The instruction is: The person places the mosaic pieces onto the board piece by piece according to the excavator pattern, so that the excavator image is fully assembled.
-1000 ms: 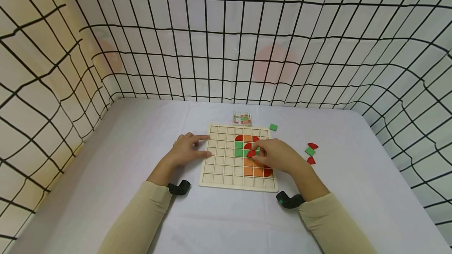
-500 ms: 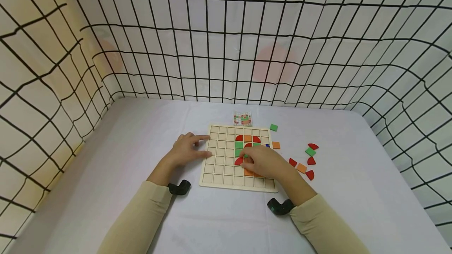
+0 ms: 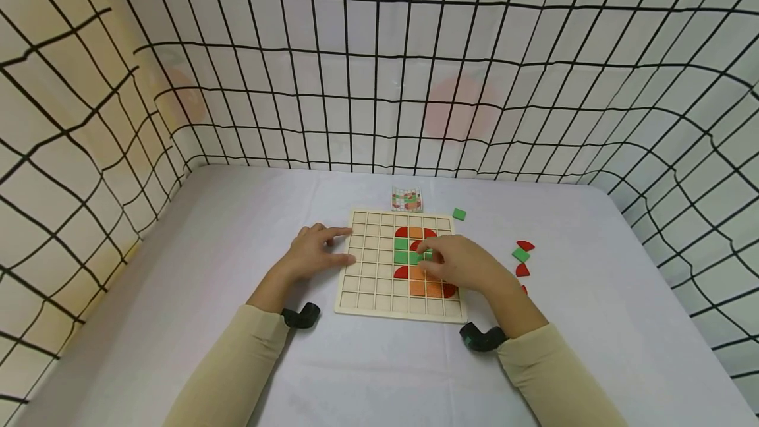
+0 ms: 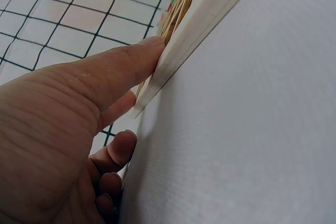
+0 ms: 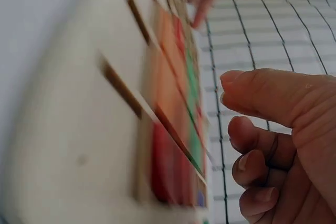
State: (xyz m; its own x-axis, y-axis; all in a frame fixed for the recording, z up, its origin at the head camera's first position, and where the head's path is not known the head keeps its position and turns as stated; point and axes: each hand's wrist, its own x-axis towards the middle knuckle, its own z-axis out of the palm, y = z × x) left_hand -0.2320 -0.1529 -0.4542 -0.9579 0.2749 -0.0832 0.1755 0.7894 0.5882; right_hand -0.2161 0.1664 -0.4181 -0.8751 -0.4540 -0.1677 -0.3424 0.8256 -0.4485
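A wooden grid board lies on the white tablecloth, with red, orange and green tiles in the cells of its right half. My left hand touches the board's left edge with thumb and forefinger extended; in the left wrist view its thumb presses on the rim. Over the tiles hovers my right hand, partly hiding them. Nothing shows between its thumb and bent fingers in the right wrist view. Just left of its fingertips, a red quarter-round tile sits in a cell below the green tiles.
Behind the board stands a small pattern card, with a loose green tile to its right. More loose tiles, including a green square and a red piece, lie to the right. Black wire mesh encloses the table.
My right hand carried the red quarter-round tile left, set it in a cell below the green ones, let go and drew back to the right. My left hand has stayed put.
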